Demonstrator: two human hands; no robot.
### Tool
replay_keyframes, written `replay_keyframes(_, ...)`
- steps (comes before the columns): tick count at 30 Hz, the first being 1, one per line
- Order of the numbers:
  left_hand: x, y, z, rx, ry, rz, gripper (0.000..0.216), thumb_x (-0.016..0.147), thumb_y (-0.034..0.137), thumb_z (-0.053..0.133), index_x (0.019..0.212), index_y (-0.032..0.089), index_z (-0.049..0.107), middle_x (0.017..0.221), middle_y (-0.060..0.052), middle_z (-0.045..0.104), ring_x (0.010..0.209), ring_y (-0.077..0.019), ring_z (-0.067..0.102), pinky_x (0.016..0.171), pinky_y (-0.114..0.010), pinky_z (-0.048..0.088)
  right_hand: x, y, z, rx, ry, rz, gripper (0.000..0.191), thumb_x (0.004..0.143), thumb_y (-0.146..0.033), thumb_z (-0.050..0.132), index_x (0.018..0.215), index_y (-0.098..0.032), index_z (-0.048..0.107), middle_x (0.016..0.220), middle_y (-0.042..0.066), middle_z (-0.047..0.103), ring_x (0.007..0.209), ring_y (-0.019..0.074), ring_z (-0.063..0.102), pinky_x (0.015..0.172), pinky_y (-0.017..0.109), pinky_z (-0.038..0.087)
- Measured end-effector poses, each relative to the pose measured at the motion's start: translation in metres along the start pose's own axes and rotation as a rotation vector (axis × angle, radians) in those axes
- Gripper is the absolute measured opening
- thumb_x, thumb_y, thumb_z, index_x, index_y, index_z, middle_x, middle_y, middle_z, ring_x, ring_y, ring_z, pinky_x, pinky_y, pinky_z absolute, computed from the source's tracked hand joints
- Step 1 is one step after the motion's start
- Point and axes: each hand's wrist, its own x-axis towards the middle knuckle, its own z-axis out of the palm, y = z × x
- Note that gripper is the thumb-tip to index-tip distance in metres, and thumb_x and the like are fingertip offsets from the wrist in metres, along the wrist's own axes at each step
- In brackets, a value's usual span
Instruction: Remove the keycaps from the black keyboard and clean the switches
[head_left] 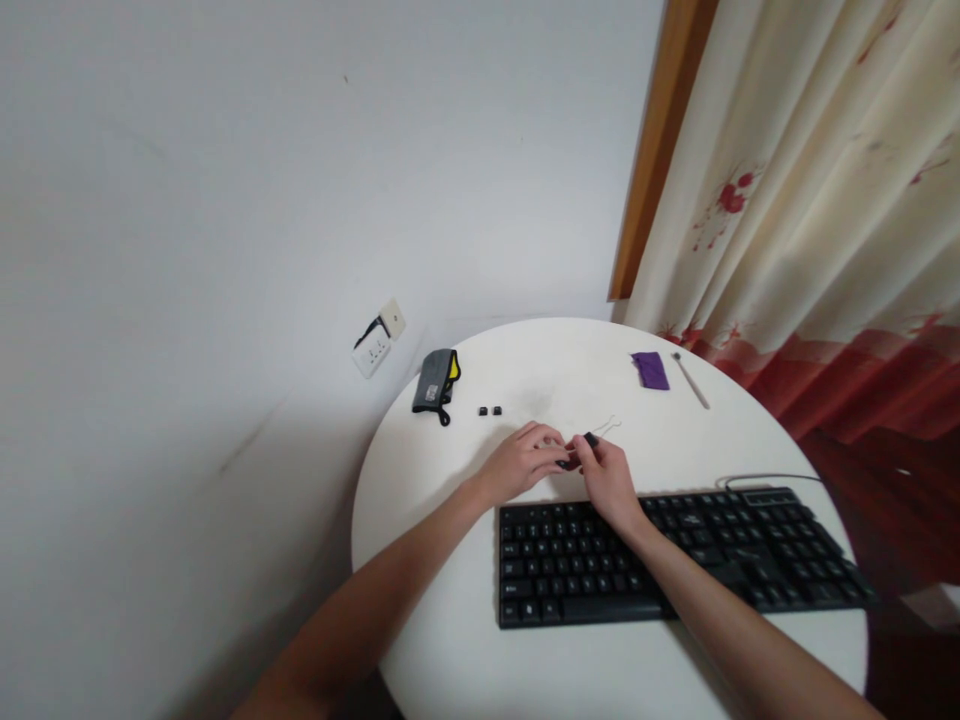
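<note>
My left hand (521,462) and my right hand (609,478) meet just beyond the top edge of a black keyboard (675,565) on a round white table (450,640). Both have their fingers curled in a pinch around a small dark object (581,452) held between them; it looks like a keycap with a thin wire tool, but it is too small to name surely. Two loose black keycaps (490,411) lie on the table behind my left hand.
A grey and yellow pouch (436,382) lies at the table's far left edge. A purple cloth (650,369) and a thin stick (691,381) lie at the far right. A wall socket (373,351) is on the white wall. Curtains (825,220) hang at right.
</note>
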Motion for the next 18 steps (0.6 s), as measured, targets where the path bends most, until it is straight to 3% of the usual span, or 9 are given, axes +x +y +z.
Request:
replay_keyframes(5,0.004,-0.01,-0.001,0.026,0.174,-0.123,0.017,0.085,0.037,0.067,0.098,0.027,0.073,0.113,-0.007,0.06,0.109,-0.0234,0.05,0.098,-0.04,0.042,-0.001,-0.003,0.002,0.003,0.027,-0.04,0.054,0.088,-0.064,0.047,0.075,-0.015,0.066,0.067,0.008,0.071,0.061,0.0198,0.064,0.061,0.029,0.047)
replay_keyframes(9,0.01,-0.045,-0.016,0.215,0.329,-0.33,0.012,0.081,0.031,0.073,0.093,0.028,0.074,0.125,-0.006,0.054,0.117,-0.0268,0.044,0.104,-0.046,0.035,-0.001,-0.002,0.004,0.034,0.022,-0.011,0.056,0.087,-0.067,0.046,0.078,-0.015,0.066,0.069,0.009,0.072,0.062,0.0204,0.065,0.061,0.03,0.048)
replay_keyframes(14,0.006,-0.089,-0.025,0.352,0.255,-0.447,0.01,0.076,0.029,0.078,0.086,0.029,0.076,0.132,-0.005,0.052,0.124,-0.0316,0.038,0.102,-0.052,0.029,0.0,0.001,0.005,0.031,0.007,-0.003,0.055,0.088,-0.065,0.046,0.078,-0.015,0.066,0.071,0.01,0.072,0.065,0.0212,0.066,0.064,0.031,0.048)
replay_keyframes(18,-0.002,-0.101,-0.024,0.393,0.236,-0.471,0.01,0.075,0.029,0.078,0.085,0.028,0.076,0.135,-0.005,0.05,0.127,-0.0331,0.036,0.103,-0.054,0.027,-0.001,0.0,0.005,0.046,0.004,0.018,0.056,0.087,-0.067,0.047,0.077,-0.015,0.066,0.071,0.01,0.072,0.065,0.0211,0.065,0.064,0.031,0.048)
